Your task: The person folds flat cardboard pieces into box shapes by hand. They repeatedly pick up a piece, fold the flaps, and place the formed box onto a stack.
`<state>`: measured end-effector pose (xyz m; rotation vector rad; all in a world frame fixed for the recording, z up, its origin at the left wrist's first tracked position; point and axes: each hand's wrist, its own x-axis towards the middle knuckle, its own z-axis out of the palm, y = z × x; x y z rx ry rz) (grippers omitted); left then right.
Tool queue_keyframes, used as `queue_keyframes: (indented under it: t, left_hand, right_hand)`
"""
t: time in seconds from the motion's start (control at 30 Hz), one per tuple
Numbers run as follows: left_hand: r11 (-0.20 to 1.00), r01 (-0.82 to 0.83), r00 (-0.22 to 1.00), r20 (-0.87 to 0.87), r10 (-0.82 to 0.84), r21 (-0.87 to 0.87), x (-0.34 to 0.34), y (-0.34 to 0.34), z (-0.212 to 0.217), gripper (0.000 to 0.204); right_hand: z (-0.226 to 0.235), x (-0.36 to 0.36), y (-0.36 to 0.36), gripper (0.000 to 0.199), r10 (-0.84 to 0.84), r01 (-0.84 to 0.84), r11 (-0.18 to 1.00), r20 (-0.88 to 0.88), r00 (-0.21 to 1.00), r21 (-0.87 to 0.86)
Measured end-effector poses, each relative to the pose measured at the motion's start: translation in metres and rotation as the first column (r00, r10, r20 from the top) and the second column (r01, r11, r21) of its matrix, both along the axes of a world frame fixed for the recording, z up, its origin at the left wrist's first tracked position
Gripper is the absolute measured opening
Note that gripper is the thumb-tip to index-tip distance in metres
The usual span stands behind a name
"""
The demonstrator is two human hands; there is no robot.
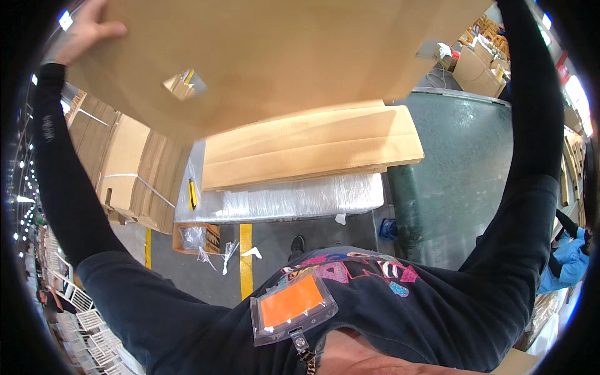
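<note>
A large brown cardboard sheet (pixel 281 56) is raised in front of me and fills the upper part of the view. My left hand (pixel 87 31) grips its left edge, thumb on the near face and fingers partly hidden. Two cut-out holes show in the sheet, one near its lower left and one at the right. My right arm reaches up along the sheet's right side, but the hand is beyond the upper edge of the view. Below the raised sheet lies a stack of flat cardboard (pixel 312 144) on a base wrapped in clear plastic (pixel 300 199).
A yellow utility knife (pixel 192 194) lies on the wrapped base's left end. Strapped cardboard bundles (pixel 134 169) stand at the left, a green-topped table (pixel 456 156) at the right. A small box with plastic scraps (pixel 195 238) sits on the floor. Far right is a person in blue (pixel 569 256).
</note>
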<state>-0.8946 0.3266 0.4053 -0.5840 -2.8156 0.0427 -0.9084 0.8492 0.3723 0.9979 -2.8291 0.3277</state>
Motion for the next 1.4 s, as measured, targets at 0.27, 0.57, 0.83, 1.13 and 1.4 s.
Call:
queue_keyframes:
  t: [0.27,0.57,0.83,1.13,1.4]
  left_hand:
    - [0.987,0.051,0.995,0.077,-0.064,0.155,-0.008,0.006,-0.071,0.055]
    - [0.948,-0.052,0.837,-0.532,-0.13,-0.313,0.128,0.054,-0.208,0.042]
    - [0.999,0.026,0.966,-0.257,-0.036,-0.044,0.16,0.064,-0.51,0.061]
    - [0.998,0.061,0.996,-0.071,-0.059,0.027,0.139,0.059,-0.5,0.07]
    - [0.999,0.035,0.448,0.894,-0.023,0.008,0.013,0.051,-0.392,0.031]
  right_hand:
    - [-0.045,-0.037,-0.02,0.042,0.041,-0.045,0.999,-0.104,0.994,-0.03]
    - [-0.22,0.072,-0.002,0.056,-0.016,0.024,1.0,-0.752,0.659,0.0]
    - [-0.472,0.144,-0.03,0.049,-0.231,0.224,0.972,-0.424,0.876,-0.066]
    - [-0.463,0.133,-0.034,0.051,-0.107,0.113,0.994,-0.285,0.953,0.004]
    - [-0.379,0.016,-0.031,0.031,0.024,-0.072,0.995,0.553,0.833,0.065]
